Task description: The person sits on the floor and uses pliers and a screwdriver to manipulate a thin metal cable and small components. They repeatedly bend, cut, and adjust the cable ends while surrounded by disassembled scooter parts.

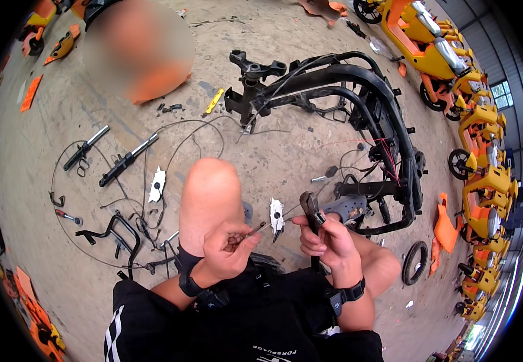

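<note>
My left hand (228, 248) pinches a thin cable-like piece (256, 229) with a small dark end between thumb and fingers. The piece slants up toward my right hand (334, 242). My right hand is closed around a dark metal hand tool (310, 205) with a rounded head, its handle pointing down toward my lap. Whether the tool touches the cable-like piece I cannot tell. Just beyond and between my hands, a white jagged-edged part (276, 211) with a dark round middle lies on the floor.
A black scooter frame (334, 72) lies ahead and right. Fork tubes (130, 159), a bent black bar (130, 235), cables and a ratchet (68, 217) lie left. Another person (159, 87) is at the far left. Yellow scooters (484, 175) line the right; a tyre (415, 263) lies nearer.
</note>
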`<state>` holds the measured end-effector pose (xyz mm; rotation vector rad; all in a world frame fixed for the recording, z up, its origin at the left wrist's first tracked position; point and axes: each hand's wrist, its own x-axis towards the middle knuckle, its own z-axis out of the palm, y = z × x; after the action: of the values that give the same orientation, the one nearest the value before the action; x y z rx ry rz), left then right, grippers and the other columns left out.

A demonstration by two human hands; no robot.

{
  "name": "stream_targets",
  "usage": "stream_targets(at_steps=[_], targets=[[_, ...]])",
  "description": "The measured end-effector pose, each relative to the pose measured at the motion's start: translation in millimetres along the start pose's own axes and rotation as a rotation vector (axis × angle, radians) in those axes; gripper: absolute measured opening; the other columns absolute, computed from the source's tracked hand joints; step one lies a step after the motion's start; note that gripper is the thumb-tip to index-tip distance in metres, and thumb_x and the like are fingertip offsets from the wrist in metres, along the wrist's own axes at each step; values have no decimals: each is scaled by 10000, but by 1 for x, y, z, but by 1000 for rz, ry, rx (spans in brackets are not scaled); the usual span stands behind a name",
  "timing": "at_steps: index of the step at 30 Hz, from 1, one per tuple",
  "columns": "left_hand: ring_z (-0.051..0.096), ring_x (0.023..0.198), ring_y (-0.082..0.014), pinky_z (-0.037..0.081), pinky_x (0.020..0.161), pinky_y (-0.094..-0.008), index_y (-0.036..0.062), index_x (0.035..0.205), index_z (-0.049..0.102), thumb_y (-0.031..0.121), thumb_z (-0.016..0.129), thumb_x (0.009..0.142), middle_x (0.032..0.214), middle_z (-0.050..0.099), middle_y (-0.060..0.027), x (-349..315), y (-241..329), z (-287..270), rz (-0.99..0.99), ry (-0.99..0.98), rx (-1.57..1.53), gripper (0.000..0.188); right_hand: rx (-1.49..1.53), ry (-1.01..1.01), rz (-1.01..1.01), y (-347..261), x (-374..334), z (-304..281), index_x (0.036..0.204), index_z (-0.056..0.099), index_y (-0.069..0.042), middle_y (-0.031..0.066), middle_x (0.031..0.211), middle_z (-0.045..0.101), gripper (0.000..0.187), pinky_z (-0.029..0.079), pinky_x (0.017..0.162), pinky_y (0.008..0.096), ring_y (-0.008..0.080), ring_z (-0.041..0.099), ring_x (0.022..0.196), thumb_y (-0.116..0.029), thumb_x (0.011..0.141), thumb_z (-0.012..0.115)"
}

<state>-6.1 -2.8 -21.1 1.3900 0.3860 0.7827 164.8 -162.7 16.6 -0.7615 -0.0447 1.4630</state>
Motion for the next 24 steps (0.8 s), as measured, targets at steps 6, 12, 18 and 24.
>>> stream_targets(at_steps=[6,12,18,24], targets=[[385,505,6,285,446,-165,-16,857,570,2,686,808,588,494,33,1,1,0,3,-4,5,127,53,95,17,-1,6,12,1107,547,36,28,654,480,480,310,453,235,89,367,479,-405,967,422],[379,504,3,280,444,-169,-16,853,570,7,692,805,587,488,34,-1,1,-1,-21,-20,14,133,55,133,59,3,8,9,894,554,-46,-2,583,437,429,284,436,226,89,355,437,-467,927,478],[376,505,1,273,445,-170,-11,851,571,12,692,808,588,482,35,1,-1,0,-17,-2,-1,130,164,138,26,-4,12,27,973,553,-21,12,642,449,443,302,452,232,87,361,462,-452,948,448],[375,504,2,275,446,-170,-11,858,572,6,685,812,588,481,38,0,-2,1,-9,-7,-27,123,203,40,28,1,14,5,973,546,-22,-6,644,429,413,303,452,225,74,345,464,-420,962,432]])
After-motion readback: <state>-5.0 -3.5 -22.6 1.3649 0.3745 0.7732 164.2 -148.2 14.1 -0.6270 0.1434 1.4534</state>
